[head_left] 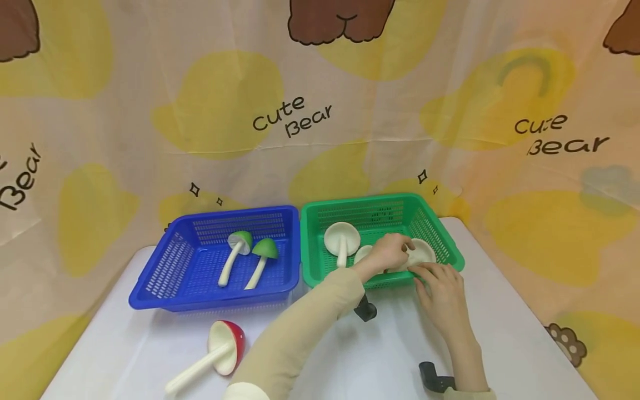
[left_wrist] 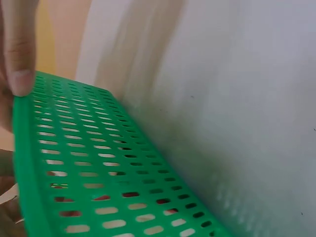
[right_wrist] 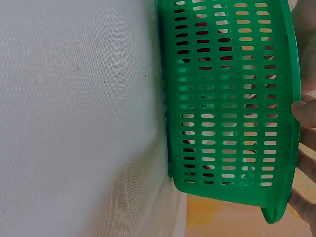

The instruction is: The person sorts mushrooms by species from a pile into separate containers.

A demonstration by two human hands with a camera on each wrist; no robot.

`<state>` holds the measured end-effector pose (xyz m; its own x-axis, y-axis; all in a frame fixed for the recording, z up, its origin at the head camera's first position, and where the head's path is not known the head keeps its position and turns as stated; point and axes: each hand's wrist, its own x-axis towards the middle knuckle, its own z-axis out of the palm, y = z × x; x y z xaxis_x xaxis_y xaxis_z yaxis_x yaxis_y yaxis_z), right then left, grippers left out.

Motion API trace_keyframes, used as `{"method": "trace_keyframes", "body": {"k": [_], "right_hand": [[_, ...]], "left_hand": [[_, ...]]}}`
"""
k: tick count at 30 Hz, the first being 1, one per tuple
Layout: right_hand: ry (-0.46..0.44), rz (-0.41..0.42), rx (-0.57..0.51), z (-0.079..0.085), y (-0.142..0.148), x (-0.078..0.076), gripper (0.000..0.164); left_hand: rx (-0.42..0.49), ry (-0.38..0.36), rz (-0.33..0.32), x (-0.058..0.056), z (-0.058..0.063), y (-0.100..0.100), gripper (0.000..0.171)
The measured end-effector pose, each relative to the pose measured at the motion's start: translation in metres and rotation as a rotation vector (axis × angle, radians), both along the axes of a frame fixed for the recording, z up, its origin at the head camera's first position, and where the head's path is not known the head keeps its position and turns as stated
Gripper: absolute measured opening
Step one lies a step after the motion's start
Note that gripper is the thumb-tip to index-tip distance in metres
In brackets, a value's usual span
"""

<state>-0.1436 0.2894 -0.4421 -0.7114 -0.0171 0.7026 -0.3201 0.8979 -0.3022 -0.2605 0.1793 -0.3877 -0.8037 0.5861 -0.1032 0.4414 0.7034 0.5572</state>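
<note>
My left hand reaches into the green basket, fingers curled down over the stem side of a white-looking mushroom whose cap shows its pale underside. Its fingertips are partly hidden. At the front right corner, my right hand grips the basket rim; in the right wrist view a fingertip lies on the rim's outer edge, with other fingers behind it. Another mushroom leans in the basket, pale underside showing, left of the hands. A further pale cap is partly covered by my left hand.
A blue basket stands left, against the green one, with two green-capped mushrooms inside. On the white table in front lies a red-capped mushroom, near my left sleeve. A patterned cloth hangs behind.
</note>
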Motion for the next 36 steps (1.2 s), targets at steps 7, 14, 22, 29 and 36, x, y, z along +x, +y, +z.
{"method": "trace_keyframes", "body": {"k": [7,14,22,29,36], "right_hand": [[-0.004,-0.005,0.0,0.001,0.001,-0.001,0.027],[0.001,-0.011,0.0,0.001,0.001,-0.001,0.026],[0.002,-0.011,-0.006,0.0,-0.001,-0.001,0.027],[-0.012,-0.012,-0.014,0.003,-0.004,0.0,0.026],[-0.015,-0.007,-0.018,0.005,-0.004,0.001,0.026]], "left_hand": [[-0.015,0.131,-0.038,0.007,0.014,-0.011,0.026],[0.054,0.192,-0.037,0.016,0.022,-0.028,0.027],[0.086,0.38,-0.041,0.034,0.026,-0.048,0.026],[0.075,0.519,-0.032,0.055,0.027,-0.072,0.026],[0.098,0.615,-0.024,0.072,0.019,-0.092,0.023]]}}
